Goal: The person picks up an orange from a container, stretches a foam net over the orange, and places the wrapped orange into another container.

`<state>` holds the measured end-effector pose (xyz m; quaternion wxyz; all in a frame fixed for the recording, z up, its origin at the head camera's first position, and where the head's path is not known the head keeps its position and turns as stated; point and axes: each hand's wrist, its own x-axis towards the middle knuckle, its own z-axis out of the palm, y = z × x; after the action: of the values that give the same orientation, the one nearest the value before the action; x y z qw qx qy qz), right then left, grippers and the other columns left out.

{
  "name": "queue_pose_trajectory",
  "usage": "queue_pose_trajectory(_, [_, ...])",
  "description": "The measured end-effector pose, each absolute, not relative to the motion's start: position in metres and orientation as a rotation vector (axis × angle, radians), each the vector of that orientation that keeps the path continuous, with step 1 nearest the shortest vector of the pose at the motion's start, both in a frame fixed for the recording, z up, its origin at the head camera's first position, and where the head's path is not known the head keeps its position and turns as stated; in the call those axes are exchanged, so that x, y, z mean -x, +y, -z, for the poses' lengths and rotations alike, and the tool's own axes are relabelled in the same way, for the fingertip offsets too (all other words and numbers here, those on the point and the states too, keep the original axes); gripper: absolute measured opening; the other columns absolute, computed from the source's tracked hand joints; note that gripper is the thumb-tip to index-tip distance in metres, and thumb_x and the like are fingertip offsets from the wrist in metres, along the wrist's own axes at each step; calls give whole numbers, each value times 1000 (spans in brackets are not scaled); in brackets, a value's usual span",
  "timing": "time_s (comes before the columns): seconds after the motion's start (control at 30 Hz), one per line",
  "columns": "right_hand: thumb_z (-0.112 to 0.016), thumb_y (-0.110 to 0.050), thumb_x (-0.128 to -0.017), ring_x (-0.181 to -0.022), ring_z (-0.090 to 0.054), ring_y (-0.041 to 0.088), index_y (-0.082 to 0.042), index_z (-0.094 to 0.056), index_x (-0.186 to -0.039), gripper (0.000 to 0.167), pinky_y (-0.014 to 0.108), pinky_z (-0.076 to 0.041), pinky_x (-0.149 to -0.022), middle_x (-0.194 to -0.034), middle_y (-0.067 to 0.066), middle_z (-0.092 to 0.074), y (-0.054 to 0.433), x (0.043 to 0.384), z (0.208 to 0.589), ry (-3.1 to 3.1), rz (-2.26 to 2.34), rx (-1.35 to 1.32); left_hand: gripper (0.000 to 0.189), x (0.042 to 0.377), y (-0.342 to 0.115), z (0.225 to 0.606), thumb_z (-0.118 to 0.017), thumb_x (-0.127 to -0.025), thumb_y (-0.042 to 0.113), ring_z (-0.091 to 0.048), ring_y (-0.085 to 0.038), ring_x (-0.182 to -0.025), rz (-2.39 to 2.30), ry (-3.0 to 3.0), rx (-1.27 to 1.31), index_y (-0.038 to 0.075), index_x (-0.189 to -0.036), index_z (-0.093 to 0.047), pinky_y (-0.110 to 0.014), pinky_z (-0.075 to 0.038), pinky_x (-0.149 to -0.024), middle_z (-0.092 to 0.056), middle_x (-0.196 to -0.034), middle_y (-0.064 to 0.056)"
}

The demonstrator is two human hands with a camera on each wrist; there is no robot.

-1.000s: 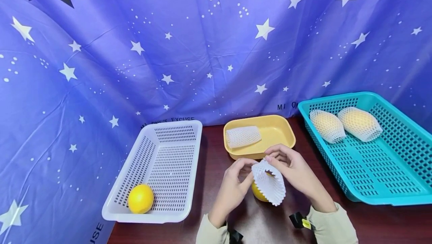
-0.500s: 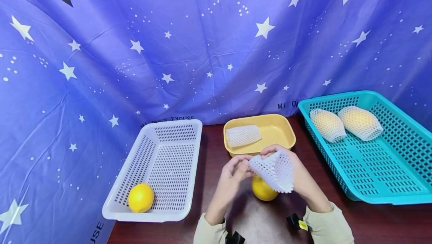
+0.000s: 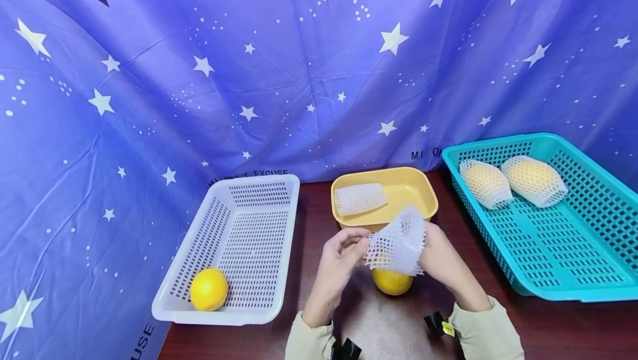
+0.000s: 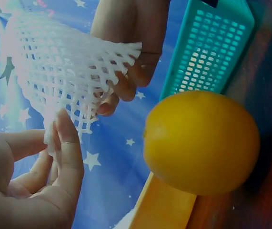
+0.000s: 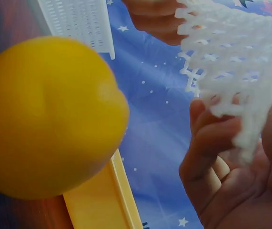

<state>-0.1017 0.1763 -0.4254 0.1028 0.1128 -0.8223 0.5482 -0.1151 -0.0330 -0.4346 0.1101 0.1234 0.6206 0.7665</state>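
Above the table, my left hand pinches one edge of a white foam fruit net between thumb and fingers. On its opposite side, my right hand grips the same net, with curled fingers at its edge in the right wrist view. The net's wide mouth is spread and tilted upward. Below it an orange rests on the table, its top covered by the net in the head view. From the left wrist, the whole orange shows apart from the net.
A yellow tray behind the hands holds another foam net. To the left, a white basket contains one orange. A teal basket at right holds two net-wrapped yellow fruits. A starry blue cloth hangs behind.
The net has risen off the orange, and its mouth has turned from facing down toward me to facing up. Both hands keep hold of it; more of the orange shows than at first.
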Motion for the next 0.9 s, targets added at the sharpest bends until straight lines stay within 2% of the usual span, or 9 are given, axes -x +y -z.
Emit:
queue_pose_trajectory(0.1, [-53, 12, -85, -70, -57, 1, 5, -63, -107, 25, 21, -51, -63, -81, 6, -67, 175, 105, 424, -2471, -1699, -255, 30, 117, -33, 437, -65, -95, 9, -64, -6, -79, -2234, 1840, -356, -8, -120, -63, -21, -55, -68, -67, -97, -3])
queue_pose_trajectory(0.2, [-44, 15, -80, -58, -50, 2, 5, -63, -110, 37, 20, -46, -57, -69, 3, -59, 174, 107, 425, -2502, -1652, -228, 29, 119, -33, 439, -65, -95, 8, -65, -5, -78, -2216, 1864, -330, -7, -120, -65, -21, -56, -67, -69, -97, -3])
queue_pose_trajectory(0.33, [-46, 12, -83, -54, -44, 4, 3, -63, -107, 31, 21, -41, -53, -70, 3, -55, 174, 108, 428, -2538, -1574, -220, 28, 120, -34, 442, -66, -94, 7, -64, -5, -76, -2185, 1894, -291, -7, -118, -66, -20, -56, -66, -69, -97, -6])
queue_pose_trajectory(0.43, [-51, 10, -86, -57, -48, 6, 1, -61, -100, 20, 21, -43, -55, -79, 7, -60, 174, 108, 429, -2573, -1527, -208, 27, 121, -34, 444, -66, -94, 6, -64, -5, -76, -2154, 1929, -276, -7, -117, -67, -20, -55, -64, -70, -98, -10])
queue_pose_trajectory(0.57, [-56, 8, -88, -67, -55, 12, 0, -62, -97, 13, 22, -47, -62, -86, 9, -65, 174, 108, 432, -2629, -1433, -174, 25, 122, -35, 447, -65, -94, 5, -65, -6, -75, -2110, 1966, -280, -7, -116, -68, -20, -56, -64, -71, -99, -14])
queue_pose_trajectory(0.77, [-57, 5, -90, -75, -60, 16, 1, -65, -104, 16, 27, -50, -67, -88, 8, -68, 175, 109, 438, -2711, -1332, -158, 22, 122, -36, 452, -64, -93, 1, -64, -7, -72, -2033, 2022, -311, -7, -114, -69, -24, -58, -65, -71, -97, -18])
queue_pose_trajectory(0.9, [-56, 3, -90, -76, -60, 16, -1, -66, -102, 16, 28, -50, -67, -85, 5, -67, 177, 110, 443, -2747, -1288, -184, 22, 121, -35, 454, -65, -93, 1, -64, -7, -70, -1980, 2045, -317, -7, -113, -69, -28, -60, -64, -71, -96, -16])
